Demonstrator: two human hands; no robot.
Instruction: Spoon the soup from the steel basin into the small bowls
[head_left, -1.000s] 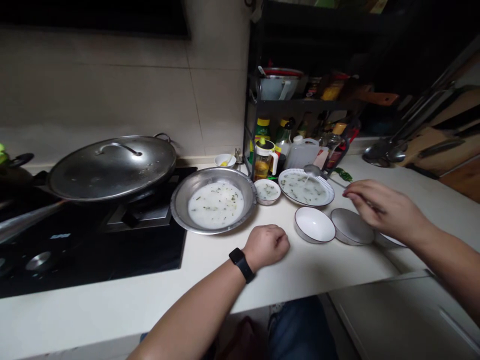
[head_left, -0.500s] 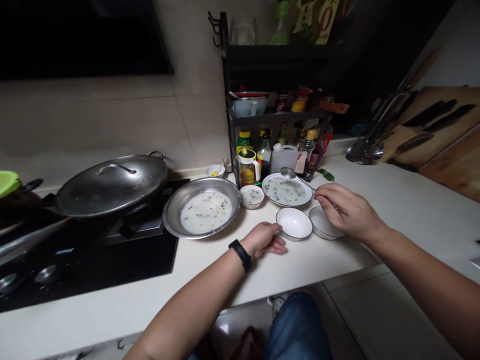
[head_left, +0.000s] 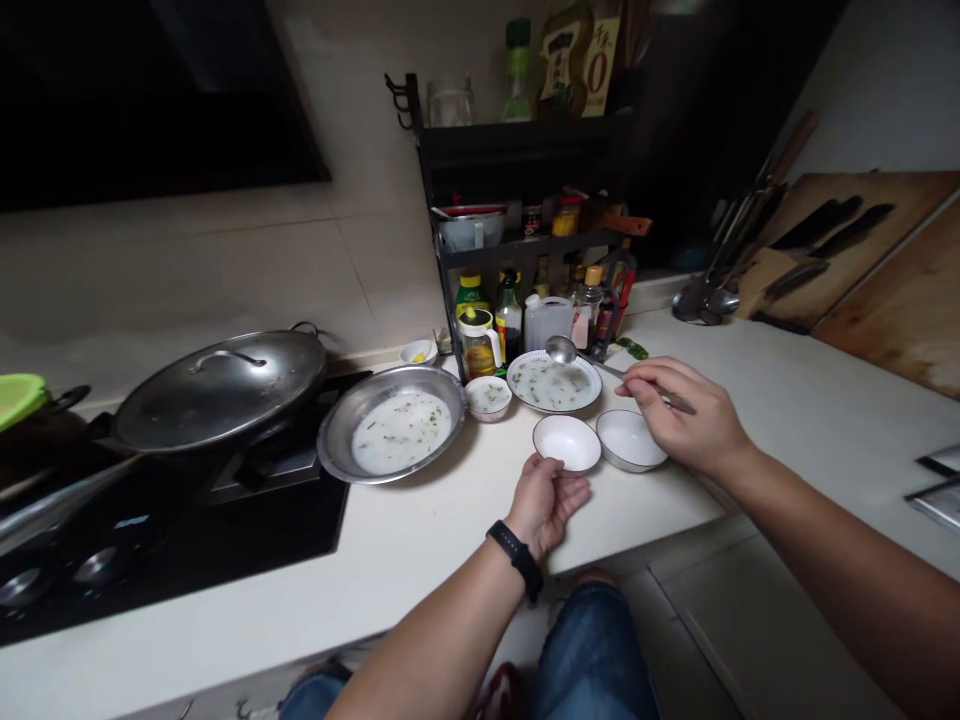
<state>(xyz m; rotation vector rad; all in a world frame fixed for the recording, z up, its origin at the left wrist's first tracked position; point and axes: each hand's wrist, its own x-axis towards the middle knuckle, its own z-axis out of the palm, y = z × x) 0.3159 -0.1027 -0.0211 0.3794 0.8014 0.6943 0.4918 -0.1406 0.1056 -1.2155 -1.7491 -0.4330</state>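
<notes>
My left hand (head_left: 546, 498), with a black band on the wrist, cups the near rim of an empty white bowl (head_left: 568, 441) on the counter, thumb on the edge. My right hand (head_left: 686, 415) is closed on the handle of a metal ladle (head_left: 564, 349) whose scoop hangs over the far rim of a plate of white soup (head_left: 553, 381). A second empty white bowl (head_left: 628, 438) sits just under my right hand. A small bowl of soup (head_left: 487, 395) and a large steel basin of the same soup (head_left: 393, 432) stand to the left.
A lidded wok (head_left: 221, 388) sits on the black hob (head_left: 172, 520) at left. Behind the bowls a dark rack (head_left: 525, 235) holds bottles and jars. Knives and a wooden board (head_left: 847, 250) lean at the right. A green lid (head_left: 19, 392) shows at far left.
The view has tilted up. My left hand opened from a fist and took hold of the empty bowl's rim. My right hand stayed on the ladle, shifting slightly left.
</notes>
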